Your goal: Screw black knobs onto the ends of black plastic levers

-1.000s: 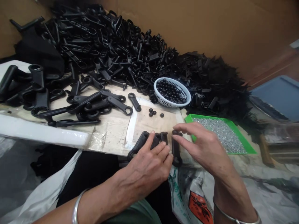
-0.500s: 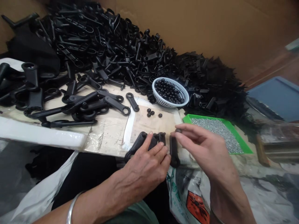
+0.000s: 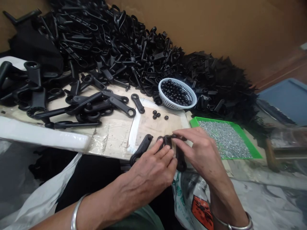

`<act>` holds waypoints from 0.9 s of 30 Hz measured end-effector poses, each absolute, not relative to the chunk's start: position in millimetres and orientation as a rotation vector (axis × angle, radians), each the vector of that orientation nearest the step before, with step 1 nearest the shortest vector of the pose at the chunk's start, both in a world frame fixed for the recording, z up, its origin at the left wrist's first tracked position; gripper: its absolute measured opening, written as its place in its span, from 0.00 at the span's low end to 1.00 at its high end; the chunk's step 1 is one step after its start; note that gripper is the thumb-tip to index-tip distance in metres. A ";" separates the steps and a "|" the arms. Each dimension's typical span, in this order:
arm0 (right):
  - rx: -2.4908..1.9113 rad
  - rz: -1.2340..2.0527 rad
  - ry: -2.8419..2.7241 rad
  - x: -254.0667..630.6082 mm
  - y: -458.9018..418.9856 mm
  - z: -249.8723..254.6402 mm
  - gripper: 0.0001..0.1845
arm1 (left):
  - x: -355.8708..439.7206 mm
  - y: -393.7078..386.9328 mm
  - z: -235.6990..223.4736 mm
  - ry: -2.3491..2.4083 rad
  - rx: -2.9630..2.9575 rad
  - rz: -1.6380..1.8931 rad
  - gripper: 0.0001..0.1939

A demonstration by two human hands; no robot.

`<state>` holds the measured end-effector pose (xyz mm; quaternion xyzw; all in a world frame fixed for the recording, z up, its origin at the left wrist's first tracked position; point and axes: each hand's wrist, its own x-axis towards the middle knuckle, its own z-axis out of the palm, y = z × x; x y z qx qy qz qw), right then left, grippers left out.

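Basket (image 3: 170,104), pale blue, is holding a heap of black beads (image 3: 176,92). Green tray (image 3: 247,140) is holding a spread of silvery bits (image 3: 222,137). Four loose beads (image 3: 158,115) are lying in front of the basket, three clustered, one slightly apart.

Right hand (image 3: 203,147): thumb and forefinger are pinching a dark piece (image 3: 174,136), mostly hidden, at the upper end of the row of black parts. Left hand (image 3: 153,172): fingers are lying side by side across the row's middle parts; grip underneath cannot be told.

Versus 0.5 s ago: right fingertips are now meeting farther left, beside the left fingers, instead of above the rightmost part (image 3: 181,158). Left fingers are now leaving a gap to the leftmost part (image 3: 141,150). Basket, tray and loose beads are keeping their places.

Surface: pale board (image 3: 115,135) is carrying white tape (image 3: 134,129) around the work spot. Large pile (image 3: 124,44) of black parts is resting behind, against a brown wall (image 3: 211,25). Blue bin (image 3: 285,99) is standing at far right.
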<state>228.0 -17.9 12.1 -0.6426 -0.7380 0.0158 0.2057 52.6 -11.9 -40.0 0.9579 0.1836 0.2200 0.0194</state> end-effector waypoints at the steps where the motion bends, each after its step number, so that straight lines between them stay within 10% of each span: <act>1: -1.797 0.054 -2.062 228.0 -17.2 11.7 0.08 | 52.7 -12.0 -40.7 0.563 2.973 0.679 0.13; 27: -1.749 -0.078 -2.459 220.1 -7.1 17.0 0.04 | 50.9 -10.9 -37.0 0.528 2.953 0.631 0.16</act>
